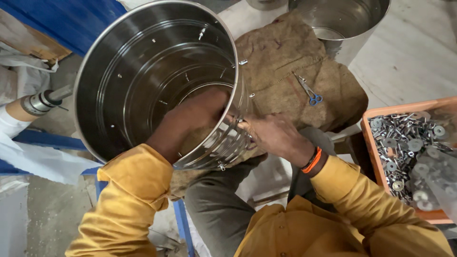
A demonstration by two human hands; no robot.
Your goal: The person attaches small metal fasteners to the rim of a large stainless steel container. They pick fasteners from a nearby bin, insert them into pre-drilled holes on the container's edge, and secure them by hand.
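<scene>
A large shiny steel drum (119, 52) lies tilted on my lap, its open mouth facing me, with small rivets along its wall. My left hand (197, 112) reaches inside the drum and presses against the inner wall near the rim; its fingers are hidden, so what it holds cannot be told. My right hand (266, 133) is outside the drum at the same spot on the rim, fingers pinched on a small metal fitting (238, 123) against the wall. An orange band circles my right wrist.
A brown burlap cloth (295, 57) covers a stand behind the drum, with blue-handled pliers (308, 91) on it. An orange tray (370, 143) of several metal washers and rivets sits at right. Another steel vessel (342, 24) stands beyond. A metal rod tool (43, 101) lies at left.
</scene>
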